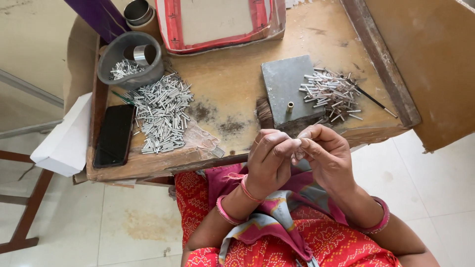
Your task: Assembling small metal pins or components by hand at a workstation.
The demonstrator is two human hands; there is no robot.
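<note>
My left hand [269, 158] and my right hand [326, 153] meet fingertip to fingertip over the wooden table's [232, 74] near edge, pinching something small that the fingers hide. Just beyond them lies a grey metal plate [284, 84] with a short brass peg [290, 105] standing near its front. A heap of small silver tubes [332, 93] rests on and beside the plate's right side. A larger heap of silver tubes [161, 113] lies at the table's left.
A grey bowl [129, 60] holding tubes and a metal ring sits at the back left. A black phone [115, 134] lies by the left edge, a white box [67, 141] beyond it. A red-edged tray [217, 22] stands behind; a thin dark stick [376, 102] lies right.
</note>
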